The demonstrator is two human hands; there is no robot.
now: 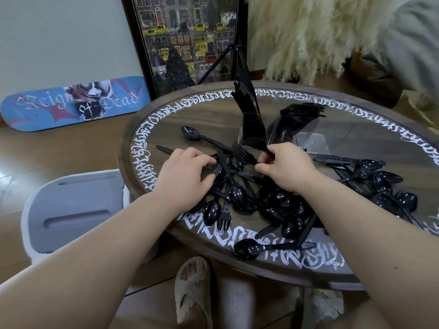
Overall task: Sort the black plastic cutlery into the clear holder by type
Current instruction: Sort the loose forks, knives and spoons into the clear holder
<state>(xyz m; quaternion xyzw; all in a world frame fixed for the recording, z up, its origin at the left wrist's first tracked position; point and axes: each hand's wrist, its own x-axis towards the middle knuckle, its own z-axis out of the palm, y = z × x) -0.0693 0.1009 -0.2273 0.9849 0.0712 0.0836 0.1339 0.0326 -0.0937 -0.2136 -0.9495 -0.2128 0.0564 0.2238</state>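
A heap of black plastic spoons, forks and knives (247, 195) lies on the round wooden table (308, 269). My right hand (287, 167) pinches a bundle of black forks (244, 154), tines pointing left, just above the heap. My left hand (187, 169) rests on the heap with thumb and fingers closed on a black knife (217, 169). Behind the hands stands the clear holder (311, 138); its left compartment holds upright knives (247, 98), the middle one holds forks (301, 110), and the right one looks bare.
More spoons and knives (380, 184) lie scattered at the right of the table, and a lone spoon (249, 249) near the front edge. A grey stool (71, 210) stands left of the table. A skateboard deck (71, 103), framed picture and tripod stand behind.
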